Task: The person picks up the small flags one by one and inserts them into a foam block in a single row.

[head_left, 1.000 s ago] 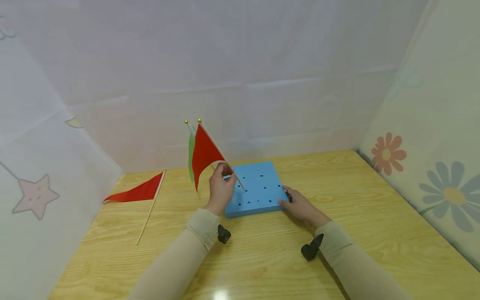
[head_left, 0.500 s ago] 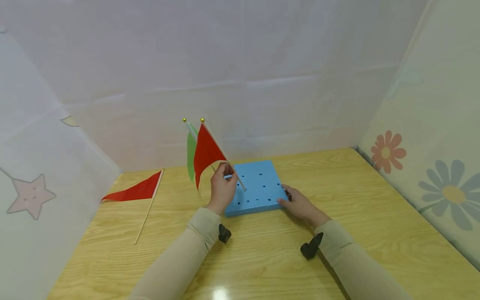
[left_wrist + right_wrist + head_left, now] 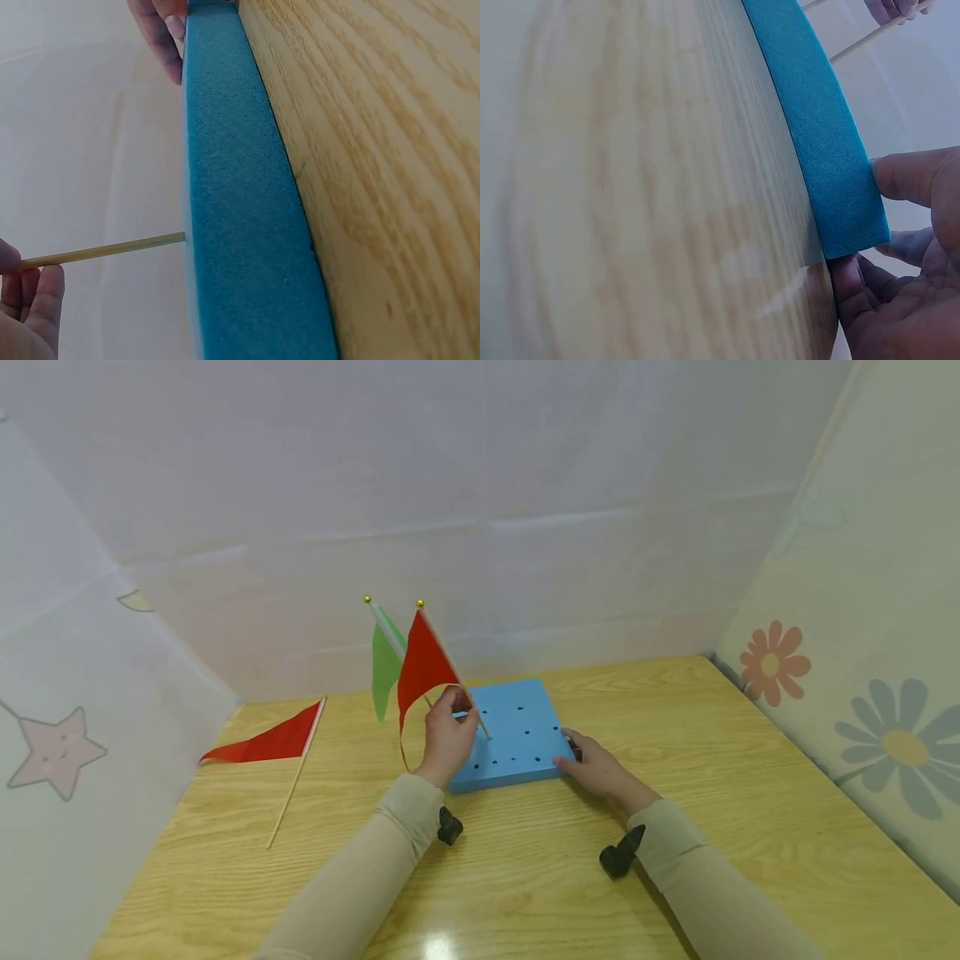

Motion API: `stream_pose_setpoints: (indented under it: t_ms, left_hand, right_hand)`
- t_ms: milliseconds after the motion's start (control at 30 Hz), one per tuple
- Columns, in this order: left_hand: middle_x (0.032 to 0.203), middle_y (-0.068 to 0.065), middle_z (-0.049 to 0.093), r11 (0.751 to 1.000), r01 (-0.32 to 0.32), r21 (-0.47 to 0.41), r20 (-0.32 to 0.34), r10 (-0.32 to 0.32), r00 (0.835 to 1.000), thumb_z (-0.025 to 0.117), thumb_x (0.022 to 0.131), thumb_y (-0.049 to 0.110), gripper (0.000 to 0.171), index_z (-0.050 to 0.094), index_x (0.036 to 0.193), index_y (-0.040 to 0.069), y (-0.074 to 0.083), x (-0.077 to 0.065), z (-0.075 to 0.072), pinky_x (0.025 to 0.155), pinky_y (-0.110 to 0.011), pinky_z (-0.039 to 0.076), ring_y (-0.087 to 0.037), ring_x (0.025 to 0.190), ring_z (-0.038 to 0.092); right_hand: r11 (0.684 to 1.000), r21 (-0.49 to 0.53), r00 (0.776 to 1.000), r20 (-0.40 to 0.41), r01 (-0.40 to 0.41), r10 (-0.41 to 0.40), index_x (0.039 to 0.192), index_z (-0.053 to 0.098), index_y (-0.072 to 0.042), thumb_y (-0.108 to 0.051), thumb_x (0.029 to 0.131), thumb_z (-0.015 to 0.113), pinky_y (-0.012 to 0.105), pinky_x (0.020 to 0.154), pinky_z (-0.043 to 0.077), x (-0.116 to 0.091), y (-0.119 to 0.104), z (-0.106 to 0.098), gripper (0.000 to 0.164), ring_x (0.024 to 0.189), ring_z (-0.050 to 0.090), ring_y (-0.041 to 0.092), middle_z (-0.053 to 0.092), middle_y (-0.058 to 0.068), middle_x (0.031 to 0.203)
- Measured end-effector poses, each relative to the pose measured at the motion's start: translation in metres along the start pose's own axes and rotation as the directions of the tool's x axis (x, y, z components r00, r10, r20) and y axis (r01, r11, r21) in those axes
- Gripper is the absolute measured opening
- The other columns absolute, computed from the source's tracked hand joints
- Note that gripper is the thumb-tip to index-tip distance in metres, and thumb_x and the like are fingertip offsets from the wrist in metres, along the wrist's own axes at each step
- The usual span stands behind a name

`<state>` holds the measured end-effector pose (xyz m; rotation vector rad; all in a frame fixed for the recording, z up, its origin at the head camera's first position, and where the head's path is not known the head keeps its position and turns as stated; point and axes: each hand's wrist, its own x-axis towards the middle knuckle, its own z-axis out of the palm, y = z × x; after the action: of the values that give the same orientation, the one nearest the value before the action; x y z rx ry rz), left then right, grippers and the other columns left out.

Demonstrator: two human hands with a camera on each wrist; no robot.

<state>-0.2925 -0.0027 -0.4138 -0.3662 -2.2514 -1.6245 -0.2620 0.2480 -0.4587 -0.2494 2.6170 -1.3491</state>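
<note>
My left hand (image 3: 448, 739) pinches the thin wooden stick of a red triangular flag (image 3: 426, 664) between thumb and fingers. The stick leans left, its lower tip at a hole in the blue foam board (image 3: 540, 718); in the left wrist view the stick (image 3: 112, 250) meets the board's face (image 3: 232, 180). A green flag (image 3: 385, 668) leans behind the red one, the foot of its stick hidden by my left hand. My right hand (image 3: 603, 772) grips the board's front right corner, thumb (image 3: 911, 176) on the top face and fingers at the side. Several small holes dot the board.
Another red triangular flag (image 3: 273, 739) lies on the wooden table (image 3: 525, 868) to the left, its stick pointing toward me. Pale fabric walls (image 3: 562, 568) stand behind and at both sides of the table.
The red flag's top has swung right, away from the green flag, and its stick stands a little steeper. Its lower tip has come to a board hole. My right hand stays on the board.
</note>
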Motion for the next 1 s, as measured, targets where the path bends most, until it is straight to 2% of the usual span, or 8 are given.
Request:
stream_pose_setpoints:
  t_ms: [300, 567, 1000]
  left_hand:
    - [0.100, -0.013, 0.063, 1.000, -0.004, 0.024, 0.019, 0.003, 1.000, 0.062, 0.099, -0.005, 0.011, 0.061, 0.106, 0.003, 0.0021, 0.0024, 0.0018, 0.090, -0.046, 0.057, -0.033, 0.102, 0.064]
    - [0.101, -0.015, 0.063, 1.000, -0.004, 0.021, 0.035, 0.004, 0.999, 0.061, 0.098, -0.006, 0.011, 0.061, 0.106, 0.001, -0.0010, 0.0023, 0.0034, 0.090, -0.046, 0.057, -0.034, 0.103, 0.065]
    - [0.105, -0.016, 0.064, 0.998, -0.012, 0.065, 0.080, 0.007, 0.997, 0.061, 0.099, -0.004, 0.012, 0.062, 0.110, 0.001, -0.0026, 0.0066, 0.0083, 0.090, -0.044, 0.057, -0.032, 0.104, 0.065]
  right_hand:
    - [1.000, -0.006, 1.000, -0.002, -0.002, 0.002, 0.158, 0.021, 0.012, -0.018, 0.108, 0.056, 0.060, 0.109, 0.038, 0.0001, -0.0007, -0.0006, 0.068, 0.138, 0.041, 0.050, 0.036, 0.038, 0.153]
    - [1.000, -0.008, 1.000, -0.003, -0.004, 0.004, 0.158, 0.022, 0.011, -0.018, 0.108, 0.055, 0.060, 0.110, 0.037, -0.0002, -0.0004, 0.0008, 0.067, 0.140, 0.039, 0.051, 0.033, 0.038, 0.155]
    - [1.000, 0.001, 1.000, -0.006, -0.012, 0.012, 0.158, 0.021, 0.011, -0.019, 0.108, 0.056, 0.061, 0.113, 0.034, -0.0011, -0.0008, -0.0007, 0.068, 0.143, 0.034, 0.052, 0.029, 0.038, 0.157]
